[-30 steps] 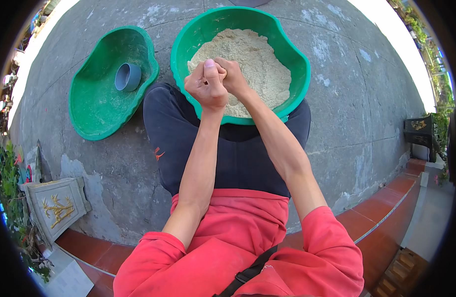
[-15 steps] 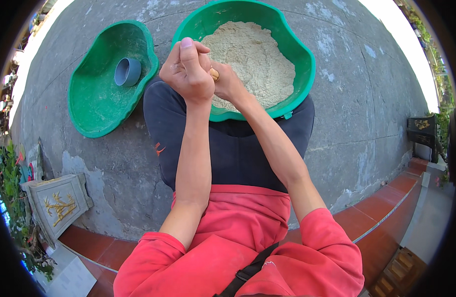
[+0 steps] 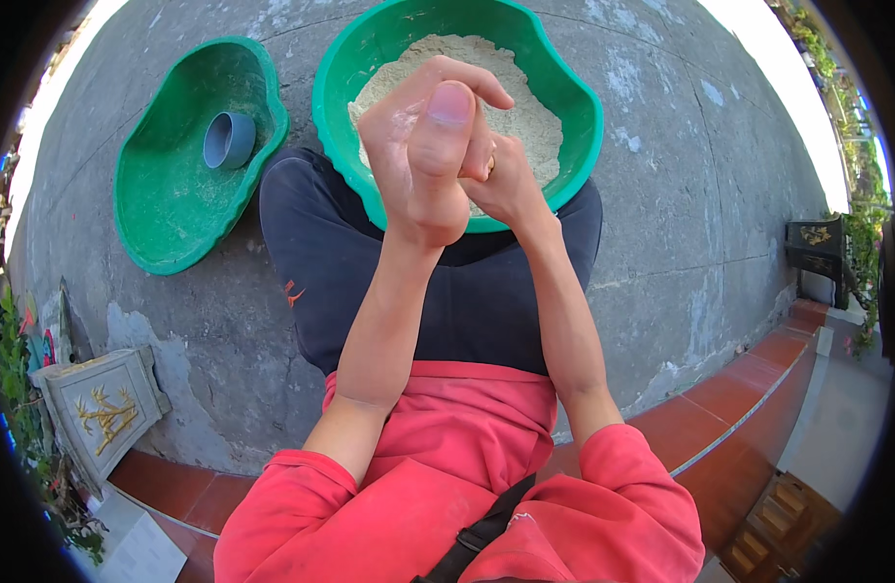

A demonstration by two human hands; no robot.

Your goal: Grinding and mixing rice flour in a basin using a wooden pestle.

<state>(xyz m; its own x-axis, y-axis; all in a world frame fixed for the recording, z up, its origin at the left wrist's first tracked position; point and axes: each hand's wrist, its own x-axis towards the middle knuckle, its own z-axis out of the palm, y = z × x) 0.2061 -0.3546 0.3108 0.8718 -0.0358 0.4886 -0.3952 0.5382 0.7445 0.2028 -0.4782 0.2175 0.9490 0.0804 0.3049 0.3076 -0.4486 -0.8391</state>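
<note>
My left hand is raised close to the camera, curled with its thumb on top and fingers folded toward the right hand. My right hand is closed just beside and behind it. A sliver of a tan, rounded thing peeks out between the two hands; the rest of it is hidden, so I cannot tell its kind. Behind the hands, a green plastic basin with a wavy rim stands at my legs. It holds a pale, beige, coarse powder, like flour or meal.
To the left on the grey concrete floor lies a shallow green basin with a blue-grey cup in it. Square ornamented planters, a grey one and a dark one, stand at either side. Red tiles edge the floor behind me.
The left hand has come up nearer the camera and looks larger. The right hand has shifted right in the picture, and less of the tan thing shows. The whole view has moved slightly.
</note>
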